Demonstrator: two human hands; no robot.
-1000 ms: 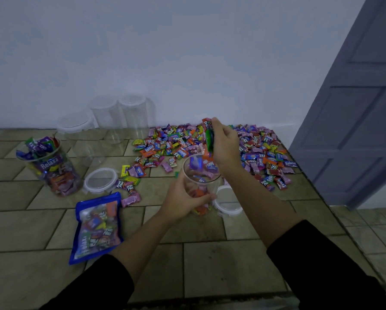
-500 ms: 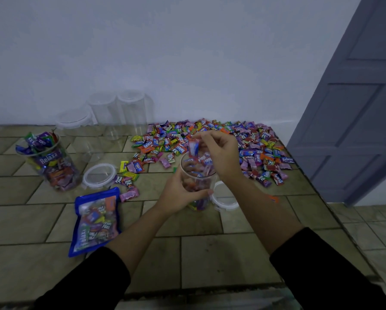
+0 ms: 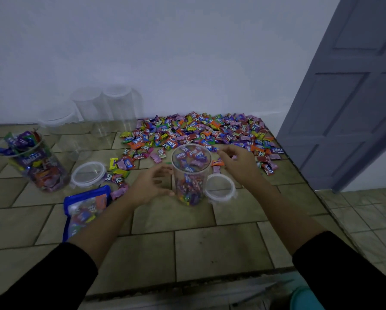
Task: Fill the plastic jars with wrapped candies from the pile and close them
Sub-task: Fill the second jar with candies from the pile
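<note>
Left hand (image 3: 151, 186) and right hand (image 3: 239, 164), open and empty, flank one jar (image 3: 191, 175) between two loose lids (image 3: 88, 174) (image 3: 220, 186)

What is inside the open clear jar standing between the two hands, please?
Wrapped candies fill much of the jar, whose top is open; several are marked Relaxa. Those in the middle and at the bottom are covered by the outer ones, so their number cannot be told.
</note>
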